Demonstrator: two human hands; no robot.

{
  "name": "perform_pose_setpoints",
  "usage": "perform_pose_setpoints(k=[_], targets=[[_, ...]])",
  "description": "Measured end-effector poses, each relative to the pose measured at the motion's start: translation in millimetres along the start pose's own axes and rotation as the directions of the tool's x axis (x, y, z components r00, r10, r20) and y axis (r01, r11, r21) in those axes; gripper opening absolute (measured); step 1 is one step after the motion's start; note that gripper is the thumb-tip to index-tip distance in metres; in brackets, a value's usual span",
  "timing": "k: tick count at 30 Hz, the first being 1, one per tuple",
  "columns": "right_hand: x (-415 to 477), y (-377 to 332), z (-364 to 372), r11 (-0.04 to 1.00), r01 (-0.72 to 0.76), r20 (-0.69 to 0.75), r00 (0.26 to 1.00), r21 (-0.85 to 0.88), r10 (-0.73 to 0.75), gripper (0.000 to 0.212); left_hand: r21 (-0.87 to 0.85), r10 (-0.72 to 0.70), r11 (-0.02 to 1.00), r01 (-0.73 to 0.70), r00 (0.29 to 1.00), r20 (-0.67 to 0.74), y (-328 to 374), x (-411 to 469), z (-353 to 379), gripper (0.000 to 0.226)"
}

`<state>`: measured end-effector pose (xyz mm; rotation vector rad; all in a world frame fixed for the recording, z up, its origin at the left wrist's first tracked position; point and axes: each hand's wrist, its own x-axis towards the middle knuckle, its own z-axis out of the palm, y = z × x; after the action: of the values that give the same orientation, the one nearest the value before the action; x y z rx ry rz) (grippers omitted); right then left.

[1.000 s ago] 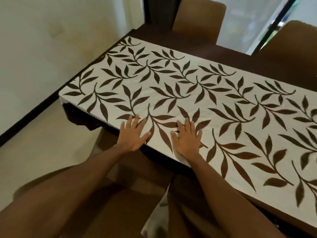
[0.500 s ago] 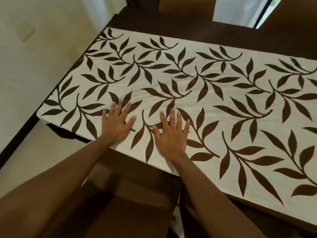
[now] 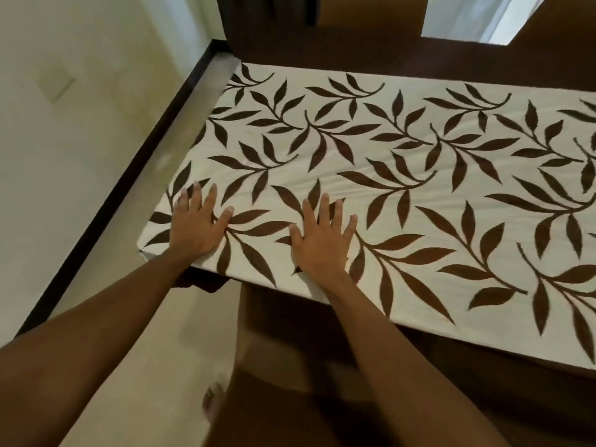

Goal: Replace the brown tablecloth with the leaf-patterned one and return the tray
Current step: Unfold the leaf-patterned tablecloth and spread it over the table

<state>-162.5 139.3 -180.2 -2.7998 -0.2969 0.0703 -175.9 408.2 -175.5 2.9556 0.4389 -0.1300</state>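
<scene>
White cloth printed with brown leaves, the tablecloth (image 3: 403,188) covers the table (image 3: 451,56) across the frame's middle and right. We press our left hand (image 3: 196,224) and right hand (image 3: 322,240) flat on it at lower left, fingers spread, gripping nothing.

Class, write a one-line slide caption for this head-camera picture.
Both hands, left and right, press flat on the leaf-patterned tablecloth near the table's corner.

Leaf-patterned tablecloth (image 3: 403,188), white w/ brown leaves, flat across table, near edge overhanging.
</scene>
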Motion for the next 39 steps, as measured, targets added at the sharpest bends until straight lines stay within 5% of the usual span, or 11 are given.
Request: perform_pose_setpoints(k=[5,10,13,17,21,29,32,35,39], targets=[[-7,-126,39,0.998,-0.047,0.027,0.999,-0.032,0.048,0.065,0.000,0.116,0.993,-0.116,0.992,0.056,-71,3,-11,0.084],[-17,-214,56,0.996,0.060,0.094,0.994,-0.063,-0.053,0.060,-0.103,0.184,0.980,-0.172,0.976,0.118,-110,1,-18,0.076],[7,-208,45,0.998,0.055,-0.032,0.998,-0.019,-0.055,0.048,-0.151,0.257,0.960,-0.236,0.957,0.137,-112,9,-25,0.073],[67,-169,30,0.980,-0.196,-0.181,0.963,0.044,0.200,0.049,-0.273,0.273,0.929,-0.249,0.961,0.051,-115,27,-35,0.066],[101,-140,36,0.912,-0.410,-0.027,0.911,0.025,0.410,0.065,-0.342,0.351,0.882,-0.323,0.936,0.020,-116,60,-41,0.064],[176,-222,62,0.993,-0.107,0.053,0.993,-0.056,0.110,0.068,-0.384,0.453,0.806,-0.450,0.887,-0.089,-92,175,-58,0.052],[202,-227,58,0.997,-0.007,0.043,0.999,0.082,0.004,0.060,-0.406,0.481,0.780,-0.476,0.871,-0.096,-73,219,-62,0.052],[233,-190,35,0.956,-0.131,-0.150,0.973,0.261,0.174,0.056,-0.422,0.521,0.754,-0.503,0.850,-0.080,-46,256,-63,0.050],[249,-115,13,0.826,-0.535,-0.224,0.795,0.179,0.564,0.057,-0.356,0.669,0.691,-0.630,0.743,-0.015,1,273,-55,0.053]])
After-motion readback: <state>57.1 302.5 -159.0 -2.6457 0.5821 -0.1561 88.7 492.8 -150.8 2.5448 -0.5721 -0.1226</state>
